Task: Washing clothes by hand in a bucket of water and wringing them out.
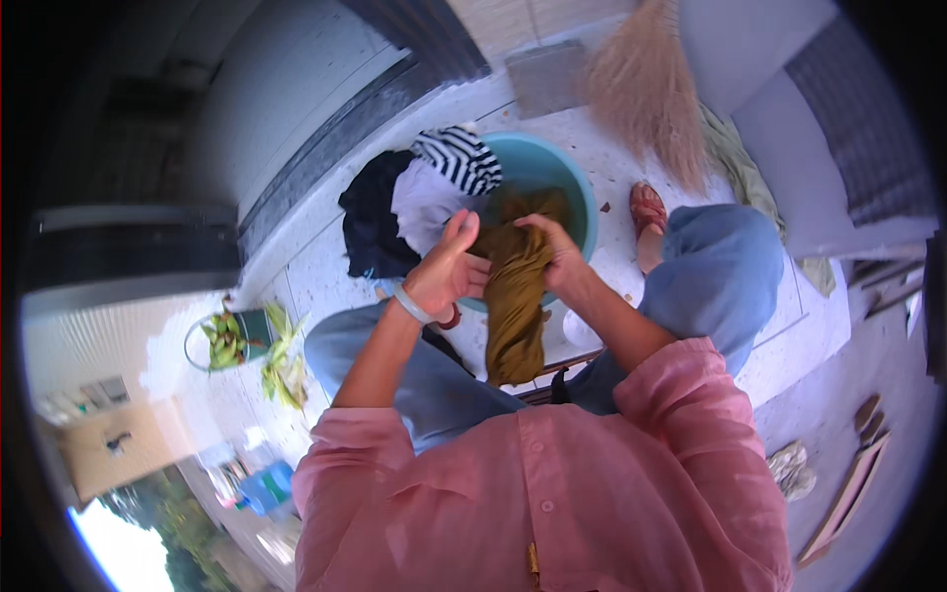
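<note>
A wet-looking mustard-brown cloth (518,316) hangs over the near side of a round light-blue tub (584,187), with part of it still inside. My right hand (558,255) is closed on the cloth's upper right edge. Against its left side, my left hand (449,274) is open, thumb raised and apart from the fingers. Whether those fingertips press on the cloth is hard to make out. Over the tub's left rim lie a black-and-white striped cloth (462,158), a white cloth (422,205) and a dark cloth (377,222).
A straw broom (646,94) stands beyond the tub, next to a grey dustpan-like panel (546,79). My sandalled foot (648,209) is right of the tub. At left are a green container of green produce (227,340) and pale leafy husks (286,365). A greenish cloth (730,163) lies far right.
</note>
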`<act>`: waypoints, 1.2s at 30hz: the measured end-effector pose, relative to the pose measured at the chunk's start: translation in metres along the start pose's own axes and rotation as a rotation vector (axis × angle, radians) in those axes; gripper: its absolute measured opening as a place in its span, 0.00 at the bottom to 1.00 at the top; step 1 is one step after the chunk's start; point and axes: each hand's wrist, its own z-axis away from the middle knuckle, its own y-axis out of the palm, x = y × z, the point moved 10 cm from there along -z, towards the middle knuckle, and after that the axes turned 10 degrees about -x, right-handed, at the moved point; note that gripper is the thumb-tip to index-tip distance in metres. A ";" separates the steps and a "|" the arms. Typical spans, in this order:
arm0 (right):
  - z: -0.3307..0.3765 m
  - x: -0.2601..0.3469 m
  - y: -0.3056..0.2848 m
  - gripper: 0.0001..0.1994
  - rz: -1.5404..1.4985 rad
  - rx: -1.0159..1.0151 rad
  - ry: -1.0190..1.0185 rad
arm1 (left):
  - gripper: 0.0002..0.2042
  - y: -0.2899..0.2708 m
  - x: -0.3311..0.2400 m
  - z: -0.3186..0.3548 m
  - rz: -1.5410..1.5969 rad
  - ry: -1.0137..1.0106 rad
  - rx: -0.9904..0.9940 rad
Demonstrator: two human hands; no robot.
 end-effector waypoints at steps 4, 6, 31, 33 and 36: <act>0.015 0.010 0.024 0.18 -0.023 0.207 0.062 | 0.49 -0.027 0.107 -0.046 0.553 -0.192 0.035; 0.030 0.011 0.020 0.22 -0.290 0.120 0.176 | 0.44 0.023 0.088 -0.057 0.775 0.108 0.287; 0.049 -0.016 0.020 0.26 1.436 -0.353 0.355 | 0.44 -0.052 -0.004 -0.134 -0.908 0.605 -0.576; 0.061 -0.024 0.022 0.30 0.985 -0.234 0.506 | 0.47 -0.065 -0.009 -0.118 -0.578 0.607 -0.630; 0.085 -0.047 0.052 0.37 0.425 -0.081 0.607 | 0.42 -0.056 -0.029 -0.099 0.006 0.995 -0.298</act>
